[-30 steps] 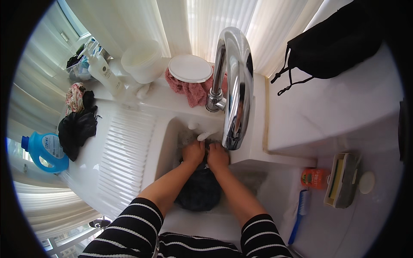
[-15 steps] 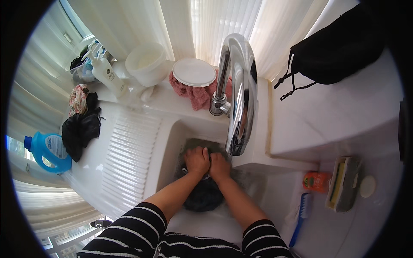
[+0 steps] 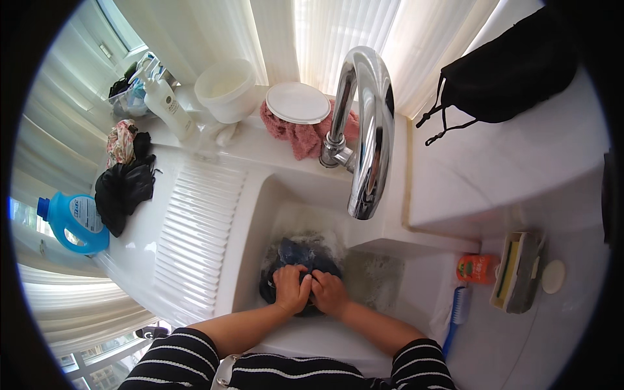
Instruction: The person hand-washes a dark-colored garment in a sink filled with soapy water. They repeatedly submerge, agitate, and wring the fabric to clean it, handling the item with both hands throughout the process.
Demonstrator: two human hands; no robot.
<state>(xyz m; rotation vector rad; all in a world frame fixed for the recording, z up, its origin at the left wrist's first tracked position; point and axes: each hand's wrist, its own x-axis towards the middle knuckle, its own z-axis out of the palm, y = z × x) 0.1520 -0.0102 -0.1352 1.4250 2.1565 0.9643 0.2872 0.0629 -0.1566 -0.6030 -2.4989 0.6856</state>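
The left hand (image 3: 291, 287) and right hand (image 3: 329, 292) had drawn back toward the body; half a second earlier they were farther out, closer below the tap (image 3: 370, 140). The dark cloth (image 3: 299, 252), which had lain mostly under the wrists, now bunched around and just beyond the fingers, in the sink (image 3: 259, 218). That suggested the rubbing and folding had moved to another part of it. Both hands were side by side, thumbs nearly meeting, fingers bent down onto the cloth; whether they pinched a fold, I could not tell. The fingertips were hidden, as was the cloth under the palms, so its kind stayed unclear. Murky water (image 3: 374, 276) right of the hands obscured the bottom, and a dark thing (image 3: 608, 201) far to their right was cut off.
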